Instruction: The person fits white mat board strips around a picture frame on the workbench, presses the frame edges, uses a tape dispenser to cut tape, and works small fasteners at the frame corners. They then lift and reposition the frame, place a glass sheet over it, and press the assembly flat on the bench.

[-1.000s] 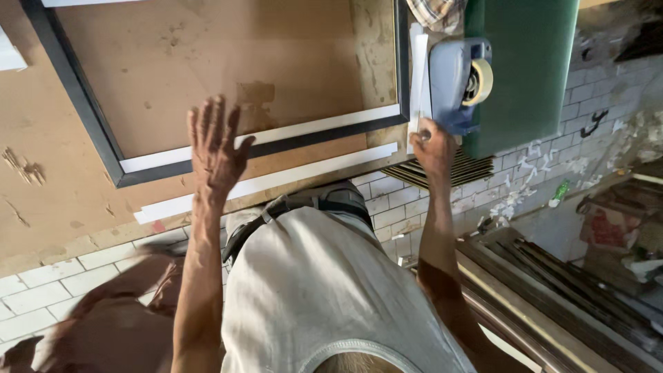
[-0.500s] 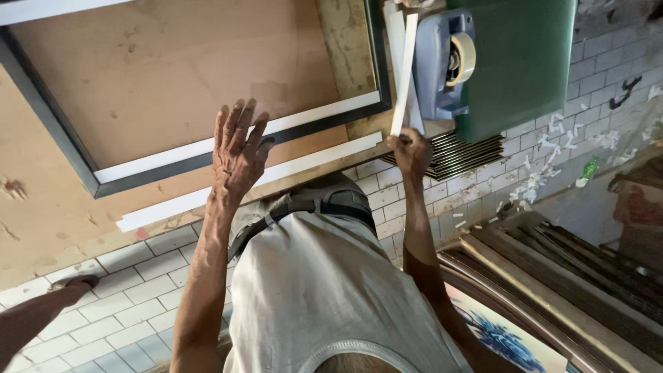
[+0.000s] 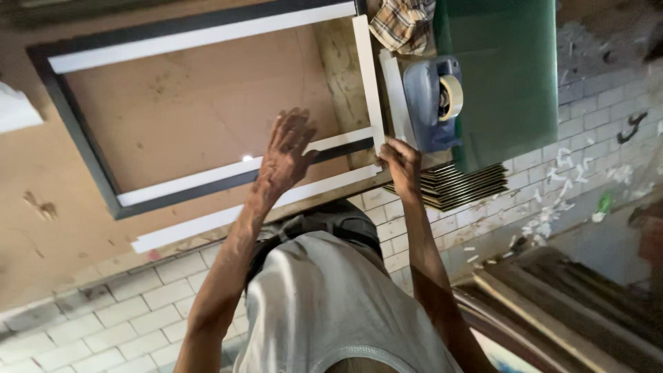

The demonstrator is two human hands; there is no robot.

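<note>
A brown board worktop (image 3: 41, 179) fills most of the view, and on it lies a large dark picture frame (image 3: 72, 131) with white strips set along its inner edges. A green sheet (image 3: 507, 76) lies beside the frame's corner, with a stack of thin dark slats (image 3: 459, 185) jutting out under its near edge. A blue tape dispenser (image 3: 431, 103) stands on the green sheet's edge, and a checked cloth (image 3: 400, 24) sits just beyond it. A loose long white strip (image 3: 228, 215) lies along the table edge, just outside the frame's near rail. The left hand (image 3: 286, 152) lies flat, fingers spread, pressing on the near rail and its white strip. The right hand (image 3: 400, 160) is closed at the frame's corner, seemingly pinching the end of the upright white strip (image 3: 367, 76), though the grip itself is hard to make out
</note>
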